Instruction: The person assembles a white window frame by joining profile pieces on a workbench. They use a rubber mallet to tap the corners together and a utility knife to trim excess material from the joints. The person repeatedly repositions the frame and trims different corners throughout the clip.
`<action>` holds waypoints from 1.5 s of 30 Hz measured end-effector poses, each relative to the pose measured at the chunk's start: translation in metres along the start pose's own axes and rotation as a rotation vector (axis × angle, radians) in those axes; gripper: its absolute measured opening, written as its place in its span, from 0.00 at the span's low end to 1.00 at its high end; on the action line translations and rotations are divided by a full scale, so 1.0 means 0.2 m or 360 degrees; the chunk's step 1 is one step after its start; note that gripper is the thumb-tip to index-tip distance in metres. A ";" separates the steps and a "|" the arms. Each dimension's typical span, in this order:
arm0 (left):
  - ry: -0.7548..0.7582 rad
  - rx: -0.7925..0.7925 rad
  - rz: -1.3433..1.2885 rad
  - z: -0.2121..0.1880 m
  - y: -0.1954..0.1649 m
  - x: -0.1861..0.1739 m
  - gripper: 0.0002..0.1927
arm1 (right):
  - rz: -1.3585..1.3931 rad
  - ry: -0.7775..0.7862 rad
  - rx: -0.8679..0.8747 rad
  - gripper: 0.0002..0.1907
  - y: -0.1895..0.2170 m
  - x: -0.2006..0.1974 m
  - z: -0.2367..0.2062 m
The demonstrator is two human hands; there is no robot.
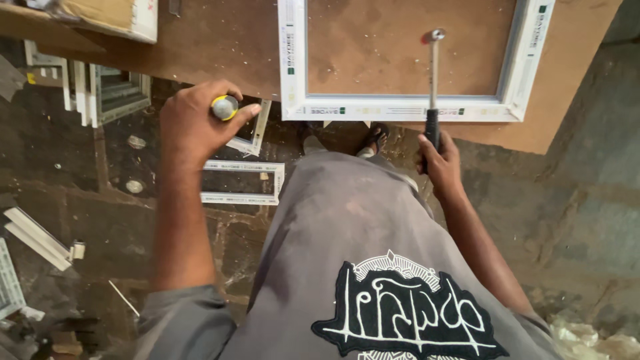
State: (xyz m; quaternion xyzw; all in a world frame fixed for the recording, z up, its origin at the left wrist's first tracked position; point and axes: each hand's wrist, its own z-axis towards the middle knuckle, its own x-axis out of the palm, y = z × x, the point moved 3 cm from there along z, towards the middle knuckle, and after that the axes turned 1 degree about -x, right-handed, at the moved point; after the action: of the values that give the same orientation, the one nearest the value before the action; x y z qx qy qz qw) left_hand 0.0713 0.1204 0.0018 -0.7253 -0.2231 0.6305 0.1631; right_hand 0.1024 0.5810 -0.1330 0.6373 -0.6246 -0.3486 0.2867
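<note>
Hammer point(433, 80) stands gripped by its black handle in the right hand point(440, 163), its long axis running straight away from the body, head over the white window frame point(400, 107) on the brown board point(220, 47). Left hand point(193, 123), off to the left at the board's near edge, is fisted around 1 yellow-capped tool point(225, 107).

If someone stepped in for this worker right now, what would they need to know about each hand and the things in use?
Left hand: closed round a tool with a yellow-and-grey handle end, at the table's front edge.
Right hand: grips a hammer by its black handle, head resting over the white window frame.
The frame lies flat on the brown board table. A smaller white frame lies on the floor.
Done or left: cannot tell from this view.
</note>
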 end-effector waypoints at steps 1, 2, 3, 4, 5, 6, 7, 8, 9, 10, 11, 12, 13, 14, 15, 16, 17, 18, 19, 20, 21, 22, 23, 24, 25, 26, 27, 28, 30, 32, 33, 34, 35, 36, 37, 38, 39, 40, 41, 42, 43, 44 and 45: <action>-0.0090 0.0014 0.0138 -0.03 -0.05 0.06 0.20 | -0.0064 0.0018 0.0046 0.11 0.00 -0.02 0.03; -0.0179 0.0029 0.0274 -0.05 -0.10 0.12 0.19 | -0.0128 0.0034 0.0091 0.11 -0.01 -0.05 0.07; -0.0212 0.0060 0.0293 -0.07 -0.13 0.20 0.17 | -0.0196 0.0049 0.0138 0.12 -0.01 -0.09 0.09; -0.0259 0.0090 0.0326 -0.10 -0.16 0.27 0.15 | -0.0223 0.0049 0.0071 0.12 -0.02 -0.12 0.10; -0.0296 0.0112 0.0357 -0.13 -0.19 0.34 0.14 | -0.0254 0.0051 0.0016 0.11 -0.01 -0.15 0.11; -0.0273 0.0029 0.0266 -0.16 -0.22 0.43 0.12 | -0.0288 0.0042 -0.0026 0.11 0.00 -0.21 0.10; -0.0243 -0.0042 0.0168 -0.17 -0.23 0.56 0.10 | -0.0310 0.0053 -0.0068 0.12 -0.01 -0.28 0.12; -0.0220 -0.0104 0.0082 -0.19 -0.25 0.65 0.09 | -0.0318 0.0064 -0.0120 0.13 0.00 -0.31 0.13; -0.0262 -0.0097 0.0093 -0.20 -0.26 0.73 0.14 | -0.0325 0.0082 -0.0185 0.14 0.00 -0.35 0.15; -0.0298 -0.0089 0.0100 -0.20 -0.27 0.81 0.19 | -0.0392 0.0079 -0.0230 0.15 0.01 -0.42 0.16; -0.0335 -0.0082 0.0108 -0.20 -0.28 0.88 0.25 | -0.0458 0.0077 -0.0275 0.15 0.02 -0.47 0.17; -0.0313 -0.0148 0.0137 -0.20 -0.27 0.94 0.27 | -0.0518 0.0079 -0.0312 0.16 0.01 -0.50 0.17; -0.0292 -0.0210 0.0165 -0.20 -0.24 0.98 0.29 | -0.0648 0.0078 -0.0416 0.16 0.00 -0.53 0.17; -0.0275 -0.0279 0.0187 -0.20 -0.24 1.03 0.31 | -0.0787 0.0080 -0.0523 0.16 0.03 -0.58 0.17; -0.0334 -0.0323 0.0161 -0.21 -0.24 1.06 0.31 | -0.0924 0.0087 -0.0644 0.16 0.05 -0.61 0.17; -0.0401 -0.0368 0.0144 -0.23 -0.24 1.07 0.31 | -0.0867 0.0089 -0.0602 0.16 0.04 -0.65 0.18; -0.0475 -0.0410 0.0134 -0.23 -0.21 1.04 0.31 | -0.0801 0.0095 -0.0566 0.16 0.05 -0.64 0.19; -0.0583 -0.0422 0.0094 -0.25 -0.21 1.05 0.28 | -0.0747 0.0098 -0.0500 0.15 0.02 -0.69 0.17; -0.0682 -0.0434 0.0042 -0.26 -0.23 1.06 0.26 | -0.0772 0.0088 -0.0428 0.16 0.01 -0.75 0.15; -0.0800 -0.0439 -0.0009 -0.26 -0.22 1.05 0.23 | -0.0795 0.0080 -0.0373 0.16 0.00 -0.77 0.15; -0.0825 -0.0464 -0.0048 -0.25 -0.22 1.05 0.22 | -0.0818 0.0074 -0.0318 0.17 -0.02 -0.80 0.16; -0.0844 -0.0487 -0.0083 -0.23 -0.22 1.04 0.21 | -0.0734 0.0092 -0.0316 0.17 -0.03 -0.82 0.16; -0.0861 -0.0507 -0.0116 -0.21 -0.20 1.04 0.20 | -0.0647 0.0109 -0.0312 0.17 -0.04 -0.83 0.16; -0.0826 -0.0542 -0.0134 -0.19 -0.22 1.04 0.21 | -0.0570 0.0117 -0.0308 0.18 -0.05 -0.85 0.16; -0.0798 -0.0569 -0.0152 -0.16 -0.22 1.04 0.23 | -0.0539 0.0122 -0.0336 0.17 -0.06 -0.86 0.17; -0.0766 -0.0596 -0.0174 -0.13 -0.22 1.04 0.25 | -0.0513 0.0125 -0.0361 0.16 -0.06 -0.88 0.17; -0.0717 -0.0555 -0.0104 -0.10 -0.23 1.03 0.25 | -0.0487 0.0126 -0.0372 0.15 -0.06 -0.89 0.17; -0.0664 -0.0510 -0.0039 -0.08 -0.24 1.03 0.25 | -0.0438 0.0152 -0.0218 0.14 -0.06 -0.90 0.17; -0.0571 -0.0558 0.0095 -0.04 -0.25 1.03 0.23 | -0.0331 0.0205 0.0073 0.13 -0.10 -0.93 0.18; -0.0463 -0.0750 0.0225 -0.01 -0.24 1.05 0.19 | -0.0171 0.0214 -0.0028 0.14 -0.10 -0.95 0.18; -0.0536 -0.0748 0.0282 0.00 -0.24 1.05 0.19 | -0.0098 0.0193 -0.0081 0.15 -0.10 -0.97 0.18; -0.0592 -0.0737 0.0332 0.02 -0.23 1.07 0.18 | -0.0147 0.0173 -0.0021 0.15 -0.12 -0.99 0.18; -0.0614 -0.0734 0.0285 0.04 -0.23 1.08 0.18 | -0.0187 0.0163 0.0026 0.15 -0.13 -1.01 0.19; -0.0640 -0.0734 0.0236 0.06 -0.22 1.09 0.17 | -0.0228 0.0155 0.0069 0.15 -0.14 -1.03 0.21; -0.0656 -0.0746 0.0191 0.09 -0.21 1.11 0.19 | -0.0236 0.0142 0.0038 0.15 -0.14 -1.05 0.23; -0.0675 -0.0765 0.0150 0.09 -0.19 1.12 0.21 | -0.0244 0.0138 0.0007 0.15 -0.15 -1.06 0.25; -0.0620 -0.0860 0.0172 0.10 -0.18 1.14 0.21 | -0.0248 0.0130 -0.0033 0.15 -0.15 -1.08 0.27; -0.0550 -0.0950 0.0193 0.10 -0.16 1.15 0.21 | -0.0278 0.0118 0.0022 0.15 -0.16 -1.09 0.28; -0.0535 -0.0831 0.0108 0.11 -0.15 1.15 0.21 | -0.0306 0.0109 0.0089 0.15 -0.17 -1.09 0.29; -0.0515 -0.0715 0.0022 0.10 -0.14 1.16 0.20 | -0.0334 0.0100 0.0161 0.15 -0.18 -1.08 0.29; -0.0484 -0.0597 -0.0048 0.08 -0.13 1.16 0.19 | -0.0255 0.0086 0.0116 0.15 -0.19 -1.07 0.28; -0.0466 -0.0480 -0.0117 0.07 -0.11 1.16 0.18 | -0.0178 0.0077 0.0058 0.15 -0.20 -1.05 0.27; -0.0451 -0.0469 -0.0025 0.06 -0.09 1.15 0.18 | -0.0103 0.0078 0.0000 0.15 -0.20 -1.02 0.27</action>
State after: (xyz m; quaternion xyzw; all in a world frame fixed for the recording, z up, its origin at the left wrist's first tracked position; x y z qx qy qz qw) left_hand 0.0811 0.2572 -0.1837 -0.6437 -0.3392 0.6854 0.0270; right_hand 0.0883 0.7896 -0.1789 0.6655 -0.5965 -0.3420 0.2903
